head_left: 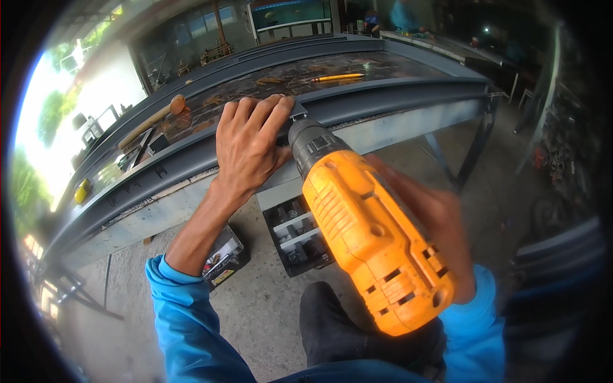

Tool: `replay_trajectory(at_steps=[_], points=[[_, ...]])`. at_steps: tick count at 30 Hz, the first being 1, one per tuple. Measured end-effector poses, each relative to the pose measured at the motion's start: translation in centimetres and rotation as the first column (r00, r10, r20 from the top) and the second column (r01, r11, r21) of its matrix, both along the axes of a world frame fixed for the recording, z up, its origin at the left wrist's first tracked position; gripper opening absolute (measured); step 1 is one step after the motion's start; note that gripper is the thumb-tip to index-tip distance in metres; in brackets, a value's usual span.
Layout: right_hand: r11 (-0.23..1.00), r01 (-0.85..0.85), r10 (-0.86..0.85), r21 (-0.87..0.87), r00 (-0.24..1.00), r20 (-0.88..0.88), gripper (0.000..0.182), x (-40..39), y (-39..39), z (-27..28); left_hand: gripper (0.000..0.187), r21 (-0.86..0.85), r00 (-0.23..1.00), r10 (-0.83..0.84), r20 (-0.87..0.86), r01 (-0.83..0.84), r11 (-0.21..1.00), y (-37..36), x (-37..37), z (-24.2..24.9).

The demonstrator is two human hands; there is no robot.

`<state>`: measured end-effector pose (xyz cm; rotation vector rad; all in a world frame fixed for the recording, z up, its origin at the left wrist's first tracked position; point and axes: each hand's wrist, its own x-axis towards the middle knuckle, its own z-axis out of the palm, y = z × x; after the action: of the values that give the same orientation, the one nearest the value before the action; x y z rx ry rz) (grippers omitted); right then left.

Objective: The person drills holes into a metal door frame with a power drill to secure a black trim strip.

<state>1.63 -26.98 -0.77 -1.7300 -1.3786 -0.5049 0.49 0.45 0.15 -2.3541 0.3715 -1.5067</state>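
Observation:
My right hand (440,214) is wrapped around the far side of a yellow cordless drill (367,236); its grip and trigger are hidden by the body. The black chuck (313,143) points away from me at the near beam of a grey metal frame (389,96). Whether the bit touches the metal cannot be made out. My left hand (252,131) is closed over the top edge of that beam, just left of the chuck, thumb underneath. A small metal piece (299,115) shows between its fingers and the chuck.
On the table inside the frame lie a yellow pencil-like tool (337,77) and a wooden-handled hammer (147,127). A yellow object (82,191) sits at the left. Below are an open drawer of parts (297,236) and a black toolbox (227,258). Another person (403,16) stands far back.

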Motion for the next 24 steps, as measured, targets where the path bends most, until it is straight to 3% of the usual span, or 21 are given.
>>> replay_trajectory(at_steps=[10, 12, 14, 16, 21, 24], points=[[1.0, -0.007, 0.007, 0.008, 1.0, 0.019, 0.073, -0.3, -0.3, -0.8, 0.073, 0.018, 1.0, 0.025, 0.01, -0.025, 1.0, 0.1, 0.0, -0.1], [0.995, -0.043, 0.049, 0.09, 0.997, -0.062, 0.068, -0.5, -0.5, -1.1, 0.072, 0.02, 0.998, 0.047, 0.029, -0.048, 0.999, 0.2, 0.1, -0.1], [0.999, 0.0, 0.001, 0.053, 1.0, -0.021, 0.065, -1.3, -1.2, -0.9, 0.071, 0.037, 0.999, 0.041, 0.012, -0.042, 0.998, 0.2, 0.0, -0.1], [0.997, 0.002, 0.008, 0.072, 0.99, -0.138, 0.064, -1.5, -1.8, -1.1, 0.07, 0.041, 0.999, 0.045, 0.013, -0.046, 0.998, 0.1, -0.1, 0.0], [0.996, -0.009, 0.014, 0.083, 0.998, -0.056, 0.066, -1.7, -1.3, -1.5, 0.071, 0.059, 0.998, 0.053, 0.029, -0.055, 0.997, 0.3, 0.1, -0.2], [0.993, -0.036, 0.052, 0.113, 0.988, -0.145, 0.067, -1.4, -1.2, -2.4, 0.072, 0.051, 0.998, 0.047, 0.03, -0.049, 0.997, 0.3, 0.2, -0.2]])
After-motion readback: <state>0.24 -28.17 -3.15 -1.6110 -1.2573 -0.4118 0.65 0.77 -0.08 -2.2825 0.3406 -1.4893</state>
